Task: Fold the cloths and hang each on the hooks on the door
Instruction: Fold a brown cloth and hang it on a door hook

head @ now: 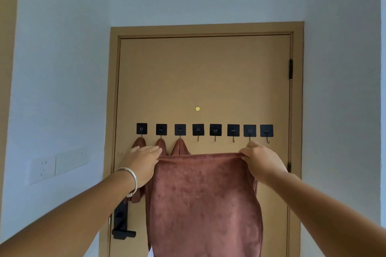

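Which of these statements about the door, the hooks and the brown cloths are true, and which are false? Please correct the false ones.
1. Eight black hooks are in a row on the door. True.
2. Five hooks already carry a cloth. False: only the three leftmost hooks carry hung cloths; the other five are bare.
3. The left hand and the right hand grip the top edge of a brown cloth. True.
4. The held cloth is already on a hook. False: it is stretched between the hands, below the hooks.
5. The door handle is silver. False: it is black.
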`<state>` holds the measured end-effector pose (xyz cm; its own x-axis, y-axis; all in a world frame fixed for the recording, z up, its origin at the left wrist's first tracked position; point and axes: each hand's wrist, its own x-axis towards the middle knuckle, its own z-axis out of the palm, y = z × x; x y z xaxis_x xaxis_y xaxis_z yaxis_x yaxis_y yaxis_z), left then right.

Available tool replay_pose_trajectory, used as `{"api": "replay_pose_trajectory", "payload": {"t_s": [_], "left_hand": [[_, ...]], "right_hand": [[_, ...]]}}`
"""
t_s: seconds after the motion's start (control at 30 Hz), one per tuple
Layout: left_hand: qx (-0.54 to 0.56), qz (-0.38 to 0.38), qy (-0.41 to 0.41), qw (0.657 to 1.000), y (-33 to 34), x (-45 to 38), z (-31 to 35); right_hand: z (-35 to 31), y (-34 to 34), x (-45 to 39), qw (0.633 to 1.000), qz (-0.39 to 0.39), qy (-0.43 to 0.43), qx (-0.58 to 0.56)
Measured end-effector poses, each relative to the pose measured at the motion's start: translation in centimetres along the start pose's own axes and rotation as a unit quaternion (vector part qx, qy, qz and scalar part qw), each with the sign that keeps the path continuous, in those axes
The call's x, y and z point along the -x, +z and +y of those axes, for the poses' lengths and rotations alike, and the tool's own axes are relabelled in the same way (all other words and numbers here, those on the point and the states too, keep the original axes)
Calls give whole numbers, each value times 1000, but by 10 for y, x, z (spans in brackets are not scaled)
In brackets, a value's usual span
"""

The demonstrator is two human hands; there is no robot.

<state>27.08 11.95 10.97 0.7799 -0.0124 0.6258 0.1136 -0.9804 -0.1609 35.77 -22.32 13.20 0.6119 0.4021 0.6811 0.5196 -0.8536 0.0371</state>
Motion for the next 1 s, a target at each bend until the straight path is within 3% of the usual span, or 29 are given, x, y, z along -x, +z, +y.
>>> {"api": "replay_pose_trajectory", "payload": {"t_s": [0.27, 0.53, 0.7, 0.83, 0.9, 1.0], "left_hand": [[20, 24, 8, 999, 67, -61, -28], [54, 24, 22, 998, 113, -145, -33], [11, 60, 124, 990, 141, -193, -27], [-114, 55, 213, 969, 157, -220, -25], [-146, 43, 206, 966, 165, -233, -24], [-90, -39, 133, 986, 183, -254, -28]], "right_hand": [[11, 87, -72, 1000, 5, 2, -19], [46, 155, -154, 993, -27, -26, -108], [61, 183, -188, 991, -33, -131, -2], [76, 207, -218, 977, -55, -191, 82], [78, 219, -233, 976, -63, -187, 89], [72, 229, -252, 978, -66, -173, 94]]}}
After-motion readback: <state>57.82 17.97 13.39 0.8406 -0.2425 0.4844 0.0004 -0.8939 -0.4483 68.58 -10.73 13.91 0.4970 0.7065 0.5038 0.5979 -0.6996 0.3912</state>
